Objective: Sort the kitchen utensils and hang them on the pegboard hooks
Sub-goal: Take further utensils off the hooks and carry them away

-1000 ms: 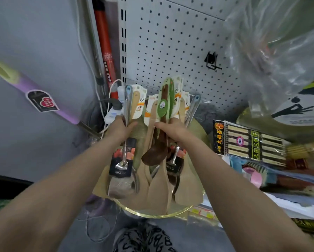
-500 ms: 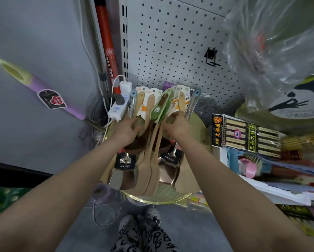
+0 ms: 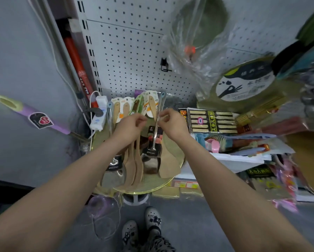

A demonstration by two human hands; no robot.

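A fan of utensils lies on a round gold tray (image 3: 170, 180) below the white pegboard (image 3: 134, 57). My left hand (image 3: 129, 126) grips a bunch of wooden spatulas (image 3: 132, 166) by their handles. Beside them on the left lies a steel turner (image 3: 112, 171) with a black label. My right hand (image 3: 172, 122) pinches the thin handle of a second steel turner (image 3: 153, 142) that ends in a blue tip. A wide wooden spatula (image 3: 169, 157) lies apart at the right. One black hook (image 3: 165, 64) juts bare from the pegboard above.
A clear plastic bag (image 3: 198, 42) hangs at the upper right of the pegboard. Packs of chopsticks (image 3: 210, 121) and stacked goods crowd the right side. A white power strip (image 3: 99, 115), cables and a purple-handled tool (image 3: 39, 119) are at the left. My shoes (image 3: 141, 228) stand on grey floor.
My hands moved apart: the right now pinches one steel turner's handle, split from the bunch. The left keeps the wooden spatulas. The view tilted up, showing more pegboard.
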